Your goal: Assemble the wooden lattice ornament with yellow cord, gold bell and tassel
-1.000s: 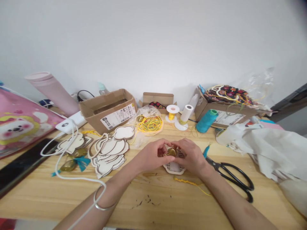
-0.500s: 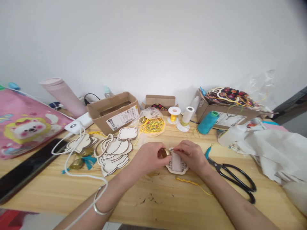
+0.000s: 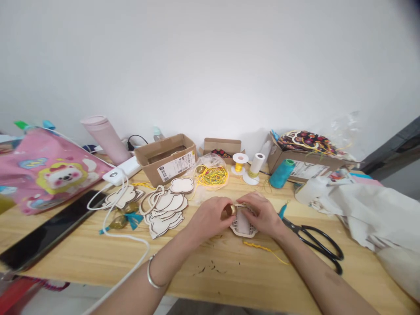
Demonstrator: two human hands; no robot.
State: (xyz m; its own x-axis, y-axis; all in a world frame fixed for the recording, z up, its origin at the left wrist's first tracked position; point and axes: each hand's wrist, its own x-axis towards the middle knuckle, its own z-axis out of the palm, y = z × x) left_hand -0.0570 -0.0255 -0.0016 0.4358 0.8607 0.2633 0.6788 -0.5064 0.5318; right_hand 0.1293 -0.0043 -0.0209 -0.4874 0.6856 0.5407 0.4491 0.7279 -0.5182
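Observation:
My left hand is closed round a shiny gold rounded piece, part of which is hidden by the fingers. Just under both hands a pale wooden lattice frame with scalloped ends lies on the table. My right hand is pinched at the frame's upper edge, close to the gold piece; what lies between its fingertips is too small to make out. A braided yellow cord rests below the frame. Black-handled scissors lie to the right, beside a small teal tassel.
Wooden cutouts are piled on the left, near gold gourds with teal tassels and a white cable. Behind stand a cardboard box, tangled yellow cord, a yellow spool and a teal thread cone. White cloth lies right.
The camera view has shifted slightly, so the whole scene appears moved. My right fingers have shifted a little at the frame's top; the left hand still holds the gold piece.

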